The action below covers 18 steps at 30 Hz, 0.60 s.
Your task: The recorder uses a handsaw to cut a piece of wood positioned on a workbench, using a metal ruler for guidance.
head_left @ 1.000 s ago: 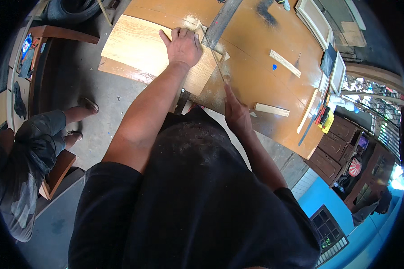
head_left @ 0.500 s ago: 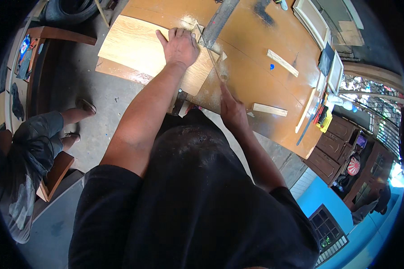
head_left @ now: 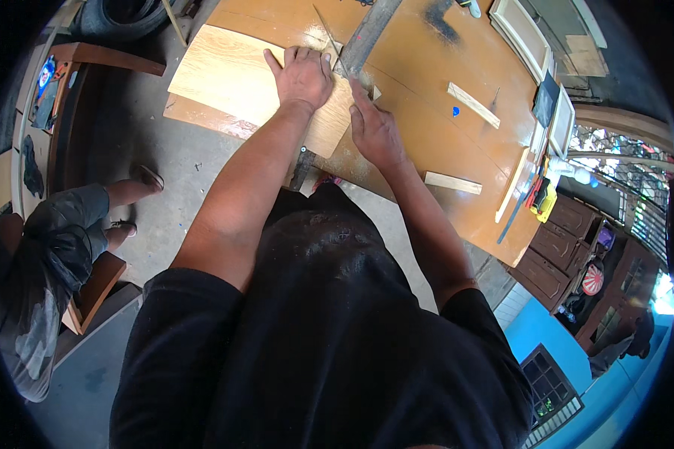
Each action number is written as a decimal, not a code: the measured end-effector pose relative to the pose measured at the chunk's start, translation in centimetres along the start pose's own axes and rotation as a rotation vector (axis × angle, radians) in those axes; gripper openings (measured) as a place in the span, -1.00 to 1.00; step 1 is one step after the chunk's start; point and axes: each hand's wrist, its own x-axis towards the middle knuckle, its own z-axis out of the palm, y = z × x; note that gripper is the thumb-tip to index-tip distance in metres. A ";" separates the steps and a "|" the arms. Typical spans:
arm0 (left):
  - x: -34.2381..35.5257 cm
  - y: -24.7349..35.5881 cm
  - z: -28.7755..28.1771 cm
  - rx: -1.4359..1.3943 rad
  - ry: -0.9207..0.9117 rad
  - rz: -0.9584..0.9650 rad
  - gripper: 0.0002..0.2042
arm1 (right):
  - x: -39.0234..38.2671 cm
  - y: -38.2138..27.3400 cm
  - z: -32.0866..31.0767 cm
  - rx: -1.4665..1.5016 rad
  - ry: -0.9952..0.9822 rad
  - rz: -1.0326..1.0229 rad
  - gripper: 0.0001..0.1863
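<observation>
The board (head_left: 232,75) is laid flat on the table (head_left: 412,120), ahead of the body and mostly to the left, its long axis run across the view and sloped somewhat nearer the body at its right end. The blade (head_left: 328,34) is set across that right end, pointed away from the body and slightly left. Whether it is sunk into the wood or only rested against it cannot be told.

The nearer hand is the left hand (head_left: 305,78), spread palm down on the board close to the right end, with nothing grasped; its fingertips are placed just beside the blade. The right hand (head_left: 377,131) is held just off that end, closed around the blade's near end, the grip itself being hidden by the fingers.

Close on the right, the way is bounded by a dark bar (head_left: 367,37) and a small offcut (head_left: 376,93). Past the blade's middle, sawdust (head_left: 314,36) is scattered. More open room is left farther right, up to two strips (head_left: 473,105) and a blue cap (head_left: 455,111). Beyond the board's left end, the floor (head_left: 195,165) is seen, and the table's near edge is found close to the right forearm.
</observation>
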 end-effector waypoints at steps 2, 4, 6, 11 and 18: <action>0.1 0.0 0.1 -0.020 0.012 -0.031 -0.60 | -1.2 -0.8 -0.3 -0.060 -0.102 0.091 -0.46; -0.1 -0.2 0.4 -0.013 0.021 -0.028 -0.60 | -3.5 -1.5 -0.8 -0.122 -0.200 0.180 -0.45; 0.2 -0.1 0.4 -0.006 0.036 -0.020 -0.60 | -7.2 -1.4 -1.3 -0.115 -0.092 0.115 -0.44; 0.0 -0.5 0.3 -0.009 0.067 0.006 -0.62 | -7.6 -1.9 -2.2 -0.029 -0.056 0.095 -0.46; 0.0 0.0 0.4 -0.031 0.046 -0.010 -0.61 | 1.3 -1.0 0.1 0.002 -0.131 0.149 -0.50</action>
